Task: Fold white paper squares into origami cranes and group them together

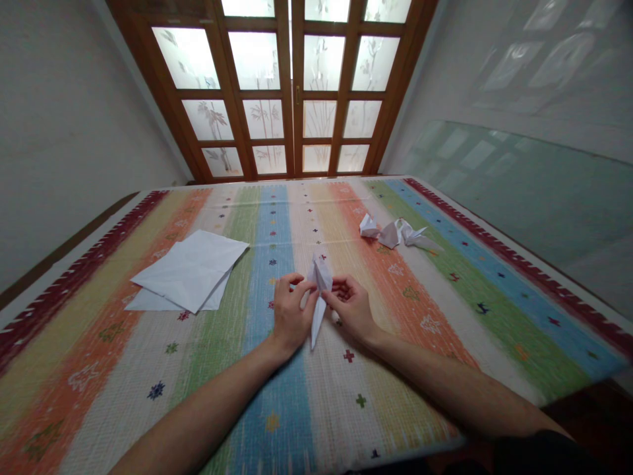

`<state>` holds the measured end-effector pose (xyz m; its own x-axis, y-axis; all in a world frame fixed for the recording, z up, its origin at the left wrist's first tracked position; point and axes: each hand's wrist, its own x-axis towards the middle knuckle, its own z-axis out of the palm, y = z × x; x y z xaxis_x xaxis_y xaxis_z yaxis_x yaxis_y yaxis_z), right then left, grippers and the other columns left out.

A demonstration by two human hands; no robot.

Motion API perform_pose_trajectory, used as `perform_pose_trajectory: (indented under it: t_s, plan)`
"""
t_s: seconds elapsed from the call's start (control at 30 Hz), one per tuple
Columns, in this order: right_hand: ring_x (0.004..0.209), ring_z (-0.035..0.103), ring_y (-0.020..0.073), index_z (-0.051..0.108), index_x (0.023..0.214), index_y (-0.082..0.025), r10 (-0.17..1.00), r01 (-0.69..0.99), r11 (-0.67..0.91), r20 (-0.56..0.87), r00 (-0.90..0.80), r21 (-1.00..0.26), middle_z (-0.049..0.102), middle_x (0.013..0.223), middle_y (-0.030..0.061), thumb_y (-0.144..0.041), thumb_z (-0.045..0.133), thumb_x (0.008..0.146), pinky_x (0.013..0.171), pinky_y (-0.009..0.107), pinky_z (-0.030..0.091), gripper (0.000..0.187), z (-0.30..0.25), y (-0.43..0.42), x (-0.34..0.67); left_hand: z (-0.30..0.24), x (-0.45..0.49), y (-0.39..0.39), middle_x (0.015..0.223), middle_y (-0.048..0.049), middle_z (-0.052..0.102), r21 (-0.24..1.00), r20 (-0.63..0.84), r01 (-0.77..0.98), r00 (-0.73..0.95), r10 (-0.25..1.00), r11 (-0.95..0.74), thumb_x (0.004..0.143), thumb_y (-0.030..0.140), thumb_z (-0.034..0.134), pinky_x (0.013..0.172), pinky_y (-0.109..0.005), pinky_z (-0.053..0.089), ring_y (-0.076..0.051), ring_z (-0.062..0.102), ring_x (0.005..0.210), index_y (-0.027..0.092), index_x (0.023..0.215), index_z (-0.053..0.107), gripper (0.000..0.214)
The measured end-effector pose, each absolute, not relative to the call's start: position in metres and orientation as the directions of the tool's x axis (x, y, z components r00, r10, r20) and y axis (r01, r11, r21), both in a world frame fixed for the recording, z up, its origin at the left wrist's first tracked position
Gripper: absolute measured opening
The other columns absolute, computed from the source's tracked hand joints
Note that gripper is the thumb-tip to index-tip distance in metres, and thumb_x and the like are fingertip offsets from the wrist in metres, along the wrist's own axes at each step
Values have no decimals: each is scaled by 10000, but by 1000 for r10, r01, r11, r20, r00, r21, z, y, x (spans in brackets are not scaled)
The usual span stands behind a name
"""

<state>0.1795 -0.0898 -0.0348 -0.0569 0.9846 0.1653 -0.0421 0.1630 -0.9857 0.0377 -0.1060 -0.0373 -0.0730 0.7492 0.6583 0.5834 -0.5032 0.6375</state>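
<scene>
A narrow piece of folded white paper stands between my hands at the middle of the table, its pointed end directed down toward me. My left hand pinches its left side between thumb and fingers. From the right, my right hand grips the same paper, thumb pressed against its middle and the other fingers curled behind. Left of my hands lies a small stack of white paper sheets. Several finished-looking folded paper figures sit in a cluster farther back on the right.
A striped, patterned tablecloth covers the table. Behind its far edge stands a wooden door with frosted panes. A pale wall rises on the left, and a glass-like panel runs along the right side.
</scene>
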Motion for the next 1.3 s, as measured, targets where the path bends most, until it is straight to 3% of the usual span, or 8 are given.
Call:
perform_pose_trajectory:
  t_s: [0.07,0.17,0.3,0.43,0.57,0.83,1.0,1.3]
  plan:
    - [607,581,137,582,902,-204,968,17,243,241,-69,-970,623,731,6,-378,699,755,571,272,491,256,-36,-91,180,-37,37,-106,996,-78,616,635,667,541,-23,745,-552,876,252,584,833,-361,470,-211,580,954,192,949,637,109]
    - [739,610,161,613,1030,-215,891,123,445,426,-155,-887,640,892,48,-319,643,820,665,307,523,236,-39,-93,183,-37,38,-107,966,-69,648,735,599,393,6,801,-552,853,296,613,776,-325,489,-193,612,884,178,1027,596,211]
    - [1101,551,241,571,1272,-256,716,220,692,618,-323,-687,522,1246,114,-313,619,852,904,422,501,428,-40,-94,188,-36,39,-106,859,-33,665,908,412,140,-125,902,-395,782,308,670,728,-289,493,-162,628,764,178,972,582,246]
    - [1110,534,231,587,1271,-280,662,229,739,622,-418,-633,438,1367,105,-313,532,914,940,436,490,362,-41,-91,194,-33,38,-97,736,6,655,950,180,-221,-197,964,-222,744,283,641,655,-245,489,-132,619,668,183,854,568,166]
    - [1099,550,204,608,1208,-262,692,237,717,626,-361,-656,489,1301,104,-151,412,928,923,404,504,360,-42,-84,199,-32,37,-90,621,42,631,911,-8,-409,-133,991,-48,655,292,689,581,-239,482,-116,586,535,181,818,553,240]
    - [998,566,208,703,1028,-250,674,241,726,599,-432,-643,516,1228,93,-185,564,863,878,425,514,225,-41,-75,206,-32,36,-92,559,53,621,926,-70,-373,-36,997,51,615,307,694,532,-240,462,-117,567,469,156,888,582,331]
    - [962,578,206,734,875,-254,763,226,630,538,-360,-743,550,1174,81,-270,615,855,875,427,502,121,-40,-74,206,-29,36,-94,510,67,593,950,-52,-306,11,999,53,631,315,703,504,-221,428,-106,543,437,162,882,562,326]
    - [852,620,188,654,758,-207,909,59,396,382,-167,-916,652,887,48,-344,660,827,798,352,480,154,-39,-84,193,-33,34,-93,579,-2,667,947,-32,-310,183,983,89,668,350,725,594,-269,494,-168,656,548,175,808,533,295]
